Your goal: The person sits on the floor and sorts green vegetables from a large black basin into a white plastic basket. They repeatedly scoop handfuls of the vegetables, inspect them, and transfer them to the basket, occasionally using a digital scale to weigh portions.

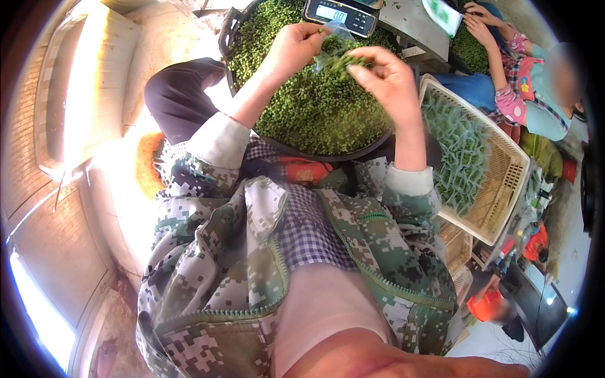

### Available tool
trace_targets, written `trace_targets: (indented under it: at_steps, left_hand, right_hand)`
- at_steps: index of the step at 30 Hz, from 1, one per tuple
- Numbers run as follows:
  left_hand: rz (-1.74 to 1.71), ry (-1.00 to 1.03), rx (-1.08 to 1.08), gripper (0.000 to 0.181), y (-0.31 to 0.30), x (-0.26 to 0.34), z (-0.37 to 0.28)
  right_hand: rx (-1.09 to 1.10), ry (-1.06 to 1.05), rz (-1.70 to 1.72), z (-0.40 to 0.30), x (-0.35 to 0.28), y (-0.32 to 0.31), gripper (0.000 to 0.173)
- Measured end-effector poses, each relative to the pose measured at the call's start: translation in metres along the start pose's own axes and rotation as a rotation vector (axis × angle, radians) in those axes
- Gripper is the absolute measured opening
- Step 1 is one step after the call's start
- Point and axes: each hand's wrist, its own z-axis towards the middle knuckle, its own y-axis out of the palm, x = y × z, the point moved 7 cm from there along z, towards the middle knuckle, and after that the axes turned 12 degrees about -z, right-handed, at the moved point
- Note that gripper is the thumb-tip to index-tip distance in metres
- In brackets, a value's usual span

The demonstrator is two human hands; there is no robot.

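My left hand (298, 46) pinches the edge of a small clear plastic bag (341, 31) over a round dark basket heaped with green peppercorns (326, 113). Green berries show in and around the bag, whose lower part blends into the heap. To the right of the bag, my right hand (390, 80) holds a small cluster of green peppercorns (347, 65) between thumb and fingers. Just beyond my hands sits a digital scale (340, 16) with a lit display.
A cream plastic crate (505, 189) at my right holds many filled clear bags (458, 156). Beyond it sits another person (534, 85), hands at a green-and-white packet (444, 16). A metal table (416, 23) stands beside the scale. More people in orange (487, 304) are farther right.
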Motion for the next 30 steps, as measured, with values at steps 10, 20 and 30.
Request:
trace_targets:
  at_steps: [10,20,30]
  left_hand:
    - [0.068,0.079,0.014,0.029,0.013,-0.004,0.000]
    - [0.060,0.031,0.002,0.028,0.025,-0.003,0.000]
    - [0.190,0.207,-0.110,0.026,0.032,0.050,0.041]
  right_hand:
    - [0.171,-0.137,-0.815,0.020,-0.007,-0.008,0.023]
    - [-0.022,-0.108,-0.926,0.057,0.028,-0.026,0.044]
    - [0.165,-0.130,-0.203,0.048,0.010,-0.061,0.041]
